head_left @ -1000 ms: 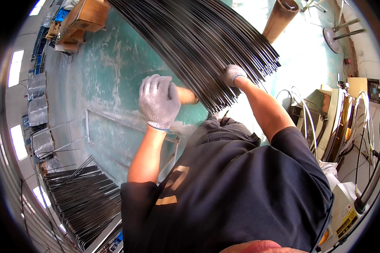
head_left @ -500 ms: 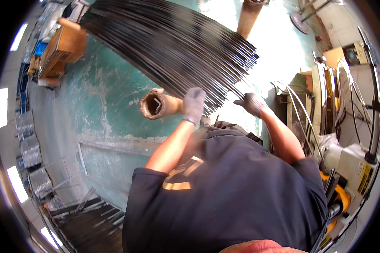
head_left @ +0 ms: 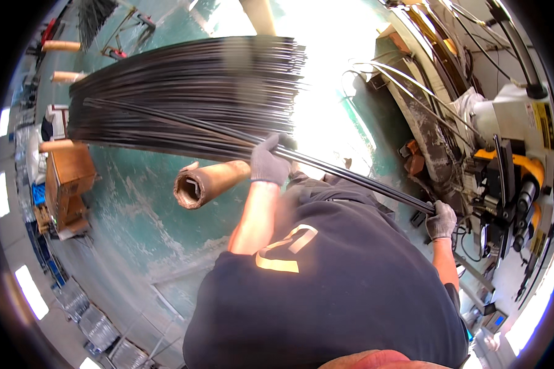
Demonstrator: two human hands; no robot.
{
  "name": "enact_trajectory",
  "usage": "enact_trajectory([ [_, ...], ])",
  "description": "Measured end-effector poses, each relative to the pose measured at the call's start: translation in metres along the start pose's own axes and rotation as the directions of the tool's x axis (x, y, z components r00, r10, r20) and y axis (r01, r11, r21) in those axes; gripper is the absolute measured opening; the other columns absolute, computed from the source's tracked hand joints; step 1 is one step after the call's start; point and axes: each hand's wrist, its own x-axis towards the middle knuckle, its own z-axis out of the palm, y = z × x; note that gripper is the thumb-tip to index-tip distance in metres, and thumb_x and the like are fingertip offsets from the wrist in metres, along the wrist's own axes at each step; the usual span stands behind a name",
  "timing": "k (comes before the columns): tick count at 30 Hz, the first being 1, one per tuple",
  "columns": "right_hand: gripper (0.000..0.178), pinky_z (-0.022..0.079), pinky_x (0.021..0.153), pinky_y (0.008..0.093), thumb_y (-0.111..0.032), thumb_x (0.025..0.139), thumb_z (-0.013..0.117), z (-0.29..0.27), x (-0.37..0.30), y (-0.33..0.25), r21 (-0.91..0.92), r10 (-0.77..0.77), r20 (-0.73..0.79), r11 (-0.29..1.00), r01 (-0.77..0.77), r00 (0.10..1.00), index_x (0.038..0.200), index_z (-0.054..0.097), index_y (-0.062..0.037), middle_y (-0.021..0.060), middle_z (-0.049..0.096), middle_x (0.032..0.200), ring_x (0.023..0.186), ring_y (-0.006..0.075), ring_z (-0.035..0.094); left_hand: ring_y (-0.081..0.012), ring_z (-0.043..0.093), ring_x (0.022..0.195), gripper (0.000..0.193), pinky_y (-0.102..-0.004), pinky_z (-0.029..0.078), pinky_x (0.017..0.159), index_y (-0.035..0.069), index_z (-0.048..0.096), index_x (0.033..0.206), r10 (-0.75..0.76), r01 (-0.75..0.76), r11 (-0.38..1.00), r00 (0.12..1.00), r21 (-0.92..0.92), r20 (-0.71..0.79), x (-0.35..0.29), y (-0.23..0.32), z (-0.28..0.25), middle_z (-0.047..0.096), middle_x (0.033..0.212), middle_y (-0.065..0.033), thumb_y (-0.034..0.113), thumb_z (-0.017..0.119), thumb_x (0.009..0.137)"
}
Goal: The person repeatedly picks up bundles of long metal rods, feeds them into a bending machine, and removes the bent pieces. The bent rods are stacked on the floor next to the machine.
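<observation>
A few long, thin dark metal rods (head_left: 351,176) slant across in front of my body, from over the stack down to the right. My left hand (head_left: 269,161), in a grey glove, is closed around them near their middle. At their right end my right hand (head_left: 441,220), also gloved, grips them by the tips. Behind lies a wide stack of similar black rods (head_left: 166,126), their ends toward the bright floor. A thick brown cardboard tube (head_left: 218,181) pokes out from under the stack, beside my left hand.
To the right stands a machine with a yellow part (head_left: 526,163), and pale hoses (head_left: 406,83) loop near a metal beam. A brown wooden box (head_left: 72,169) stands at the left. Another tube (head_left: 258,15) shows beyond the stack.
I have turned rightward, so the stack now lies more to the left. My right hand has moved far right, and several rods have come off the stack into both hands.
</observation>
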Motion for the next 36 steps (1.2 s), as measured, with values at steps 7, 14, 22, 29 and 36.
enact_trajectory([
  [7,0.017,0.049,0.093,0.0481,-0.009,0.079,0.074,0.039,-0.097,0.137,0.025,0.497,-0.044,0.867,-0.497,0.866,0.094,0.068,-0.0091,0.0186,0.067,0.099,0.104,0.0396,0.061,-0.0257,0.063,0.082,0.006,-0.0465,0.054,0.089,0.0,0.062,0.102,0.163,-0.146,0.978,0.98,-0.15,0.111,-0.053,0.057,0.106,0.063,0.087,-0.0122,0.002,0.059,0.097],
  [14,0.047,0.041,0.118,0.0453,-0.012,0.1,0.043,0.091,-0.125,0.174,0.32,0.401,0.62,-0.914,0.25,0.674,0.14,0.05,0.011,0.0203,0.058,0.144,0.132,0.0325,0.056,-0.0247,0.062,0.093,0.018,-0.0469,0.051,0.098,0.003,0.059,0.117,0.072,-0.11,0.992,0.91,0.068,0.409,-0.092,-0.082,0.214,0.065,0.103,-0.0126,0.003,0.061,0.1],
  [22,0.015,0.056,0.098,0.0457,-0.007,0.101,0.06,0.043,-0.066,0.208,0.354,0.639,0.56,-0.76,0.545,0.528,0.109,0.064,0.0048,0.0166,0.07,0.105,0.104,0.0324,0.067,-0.0348,0.062,0.115,0.03,-0.0594,0.035,0.12,-0.004,0.056,0.127,-0.232,-0.045,0.94,0.645,0.339,0.728,-0.084,-0.209,0.329,0.066,0.112,-0.0161,0.004,0.057,0.098],
  [29,0.02,0.062,0.082,0.04,-0.014,0.095,0.074,0.025,-0.094,0.326,0.547,0.814,0.581,-0.411,0.729,0.024,0.109,0.067,-0.0018,0.0096,0.073,0.096,0.091,0.0237,0.071,-0.031,0.061,0.119,0.036,-0.0578,0.029,0.123,-0.007,0.055,0.13,-0.214,-0.03,0.957,0.6,0.29,0.771,0.005,-0.176,0.409,0.065,0.118,-0.0159,0.008,0.058,0.097],
  [36,0.031,0.062,0.078,0.0449,-0.018,0.089,0.082,-0.002,-0.077,0.402,0.758,0.859,0.47,-0.274,0.592,-0.204,0.111,0.069,-0.0007,0.0118,0.073,0.109,0.094,0.0273,0.071,-0.0368,0.064,0.118,0.033,-0.0613,0.04,0.118,-0.009,0.062,0.121,-0.34,0.195,0.937,0.699,0.29,0.629,0.089,-0.248,0.465,0.069,0.118,-0.0228,0.018,0.052,0.105],
])
